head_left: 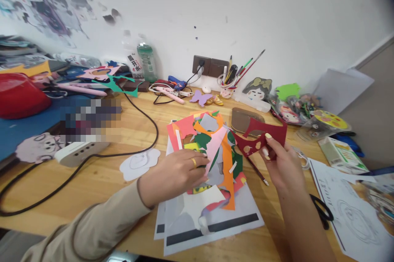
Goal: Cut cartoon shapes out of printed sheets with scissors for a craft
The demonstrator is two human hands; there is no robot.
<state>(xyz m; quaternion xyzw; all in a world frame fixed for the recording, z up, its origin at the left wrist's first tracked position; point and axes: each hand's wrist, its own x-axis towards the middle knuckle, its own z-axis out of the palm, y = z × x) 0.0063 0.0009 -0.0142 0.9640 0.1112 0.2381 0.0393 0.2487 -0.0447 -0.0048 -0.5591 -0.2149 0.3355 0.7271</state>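
A dark red sheet of paper (278, 131) with shapes cut out of it is pinched between the thumb and fingers of my right hand (281, 161), raised at the right side of a heap of scraps. My left hand (178, 174), with a ring on one finger, reaches over the heap of coloured paper scraps (227, 172). Its fingers are curled and pressed into the scraps; what lies under the fingertips is hidden. Pink, orange, green, grey and white pieces overlap there. White printed sheets (227, 233) with black bars lie beneath the heap.
Black-handled scissors (321, 210) and a pencil (260, 174) lie at the right, beside a drawing (353, 217). A black cable (132, 154) crosses the left side from a white power strip (81, 151). Bottles (147, 59) and a pen holder (228, 89) stand along the wall.
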